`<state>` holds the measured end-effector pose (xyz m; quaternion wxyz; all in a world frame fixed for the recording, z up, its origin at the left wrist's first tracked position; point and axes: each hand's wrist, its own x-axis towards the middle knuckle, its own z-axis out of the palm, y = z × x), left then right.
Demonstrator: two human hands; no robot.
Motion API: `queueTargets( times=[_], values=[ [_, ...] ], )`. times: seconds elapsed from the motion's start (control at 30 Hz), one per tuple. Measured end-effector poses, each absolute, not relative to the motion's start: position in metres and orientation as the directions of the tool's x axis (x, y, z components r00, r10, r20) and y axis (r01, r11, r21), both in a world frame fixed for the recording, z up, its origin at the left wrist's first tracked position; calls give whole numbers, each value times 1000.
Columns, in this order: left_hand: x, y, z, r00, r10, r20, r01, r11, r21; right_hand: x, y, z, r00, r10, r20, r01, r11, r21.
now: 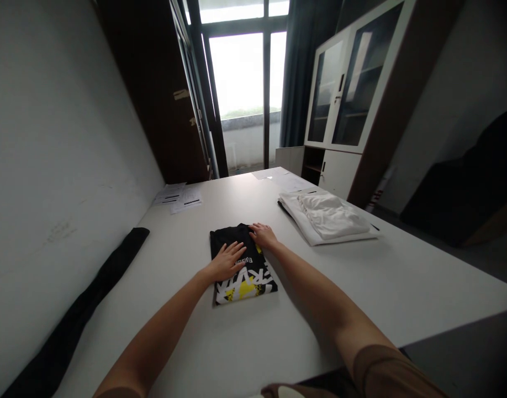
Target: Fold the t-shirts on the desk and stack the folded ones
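Observation:
A black T-shirt [246, 288] with white lettering and a yellow print lies folded into a compact rectangle on the white table [187, 337]. Flat on the middle of the shirt rests my left hand [227, 262], its fingers stretched out and slightly spread. My right hand [263, 235] touches the shirt's far right corner, fingers extended over the edge. Neither hand grips the cloth. Part of the print is covered by my left hand.
To the right lies a stack of folded white clothes [332, 215] with something black beneath. Papers [187, 197] sit at the far left, and more papers [284, 179] at the far end. A long black cloth [100, 293] runs along the left wall. A white cabinet [348, 88] stands behind.

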<state>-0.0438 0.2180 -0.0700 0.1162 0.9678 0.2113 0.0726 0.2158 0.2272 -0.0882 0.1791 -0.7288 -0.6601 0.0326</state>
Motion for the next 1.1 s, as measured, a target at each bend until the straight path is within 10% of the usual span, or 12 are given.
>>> queueTargets(
  times=[1.1],
  values=[
    [-37,209,-71,853,443,275,377,-889,260,211,223,-83,107,971,215,953,-38,-302]
  ],
)
